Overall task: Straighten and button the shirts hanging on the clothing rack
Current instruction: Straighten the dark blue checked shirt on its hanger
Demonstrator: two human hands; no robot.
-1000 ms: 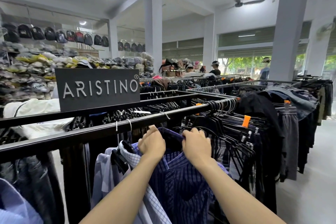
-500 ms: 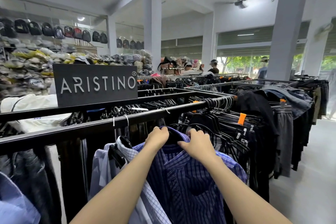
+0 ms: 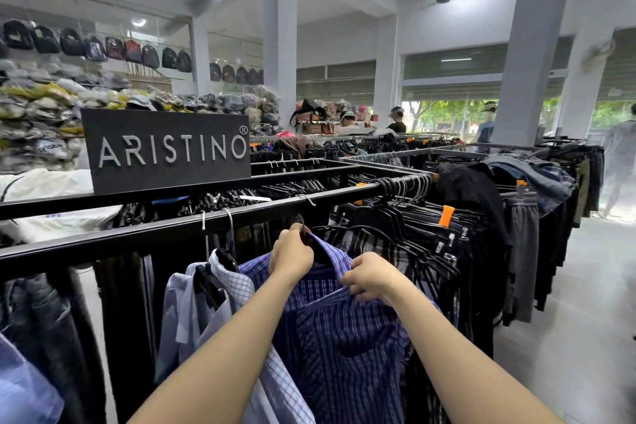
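Note:
A dark blue striped shirt hangs on a black hanger from the black rack rail in front of me. My left hand grips the top of the hanger at the shirt's neck. My right hand pinches the collar on the right side. The shirt's front lies partly open below the collar. To its left hang a white checked shirt and a pale blue shirt.
A dark ARISTINO sign stands on the rail behind. Dark trousers on clip hangers crowd the rail to the right. More racks fill the room beyond. A grey floor aisle runs on the right, with white pillars.
Both hands and the blue shirt have dropped slightly below the rail. My right hand slid from the hanger top down onto the right collar; my left stays at the hanger neck.

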